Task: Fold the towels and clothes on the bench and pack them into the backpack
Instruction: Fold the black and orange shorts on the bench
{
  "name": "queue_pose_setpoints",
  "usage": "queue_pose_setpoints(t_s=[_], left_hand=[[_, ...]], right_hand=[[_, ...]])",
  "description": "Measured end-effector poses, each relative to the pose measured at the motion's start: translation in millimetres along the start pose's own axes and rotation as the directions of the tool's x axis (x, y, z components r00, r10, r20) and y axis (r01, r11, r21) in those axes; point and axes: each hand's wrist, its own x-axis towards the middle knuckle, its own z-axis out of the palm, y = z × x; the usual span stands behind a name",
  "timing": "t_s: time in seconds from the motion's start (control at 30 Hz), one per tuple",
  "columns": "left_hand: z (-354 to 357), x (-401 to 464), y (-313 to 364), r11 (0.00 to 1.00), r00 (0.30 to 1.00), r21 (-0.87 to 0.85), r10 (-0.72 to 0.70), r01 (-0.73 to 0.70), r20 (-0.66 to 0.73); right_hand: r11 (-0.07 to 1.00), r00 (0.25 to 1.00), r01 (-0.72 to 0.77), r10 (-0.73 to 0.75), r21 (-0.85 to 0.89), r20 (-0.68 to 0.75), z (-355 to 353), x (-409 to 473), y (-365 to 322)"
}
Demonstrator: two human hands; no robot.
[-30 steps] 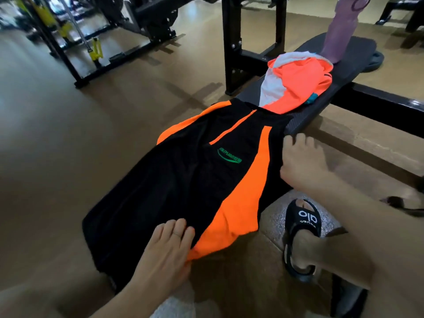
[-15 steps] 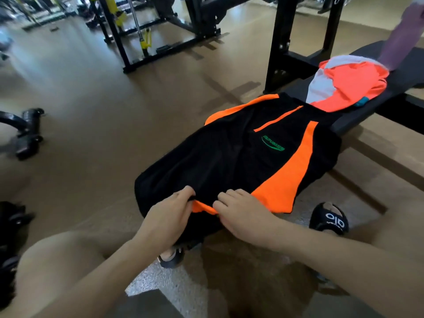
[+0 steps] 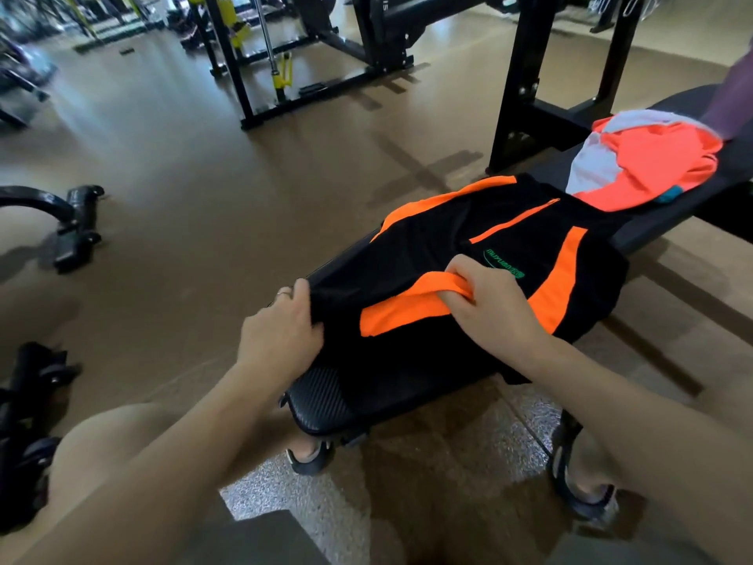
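Behind, coral shirt [image 3: 652, 173] crowds bench [image 3: 322, 405].

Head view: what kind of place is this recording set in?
Most likely a gym. A black padded bench carries the clothes, a black steel rack with a barbell stands behind on the floor, and more machines line the far edge.

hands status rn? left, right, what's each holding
Left hand: closed, gripping the black edge of the shorts.
Right hand: closed, gripping the shorts' folded-over orange hem.
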Motion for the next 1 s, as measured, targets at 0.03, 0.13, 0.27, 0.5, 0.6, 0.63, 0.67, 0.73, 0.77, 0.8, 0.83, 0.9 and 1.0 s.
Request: queue_pose_setpoints(t_s=[0.03,0.13,0.27,0.5,0.6,0.63,0.67,0.73,0.77,0.8,0.83,0.9,1.0], left_hand=[[0.9,3.3,-10.2,0.999,0.999,-0.027,-0.043,0.043,0.015],[1.8,14.4,-35.6,0.863,0.960,-0.421,-0.250,0.280,0.126],[8.4,2.5,-24.5,0.688,0.916,-0.621,-0.169,0.374,0.364],[40.4,-7.6,14.6,0.932,0.974,-0.361,0.074,0.009,0.215],[29.8,-0.8,10.2,0.892,0.993,-0.451,0.084,-0.036,0.086],[19.7,0.4,4.6,0.875,0.997,-0.482,0.073,-0.045,0.040],[6.9,0.4,-2.1,0.870,0.998,-0.488,0.066,-0.065,-0.015],[-18.9,-0.8,-19.3,0.892,0.988,-0.435,0.072,-0.124,-0.134],[-30.9,-3.3,-28.3,0.905,0.979,-0.393,0.096,-0.162,-0.182],[-41.4,-7.1,-36.4,0.913,0.968,-0.356,0.125,-0.198,-0.218],[-48.8,-11.3,-44.0,0.916,0.961,-0.334,0.144,-0.220,-0.237],[-59.8,-23.0,-54.4,0.910,0.956,-0.346,0.144,-0.230,-0.257],[-65.6,-46.9,-60.6,0.863,0.945,-0.420,0.172,-0.281,-0.280]], right_hand=[[1.000,0.999,-0.010,0.009,-0.023,-0.032,-1.7,2.4,2.1],[0.995,0.996,-0.083,0.079,-0.064,-0.050,-5.7,9.3,9.2],[0.986,0.993,-0.114,0.117,-0.123,0.017,1.0,12.3,13.7],[0.980,0.996,-0.015,0.032,-0.200,0.084,7.7,11.8,6.1],[0.970,0.997,0.006,0.013,-0.243,0.074,5.4,12.4,7.6],[0.967,0.998,0.008,0.007,-0.254,0.059,4.0,13.9,9.4],[0.964,0.999,0.012,0.000,-0.264,0.042,2.1,15.3,11.2],[0.957,0.999,0.032,-0.027,-0.287,0.021,-1.0,18.2,12.5],[0.954,0.999,0.053,-0.049,-0.295,0.019,-1.7,18.9,12.0],[0.950,0.997,0.080,-0.078,-0.300,0.018,-2.0,19.3,10.3],[0.946,0.994,0.106,-0.106,-0.306,0.016,-1.9,19.4,7.6],[0.933,0.987,0.150,-0.161,-0.326,-0.008,-0.4,17.8,1.3],[0.920,0.960,0.226,-0.266,-0.321,-0.086,2.0,14.0,-6.6]])
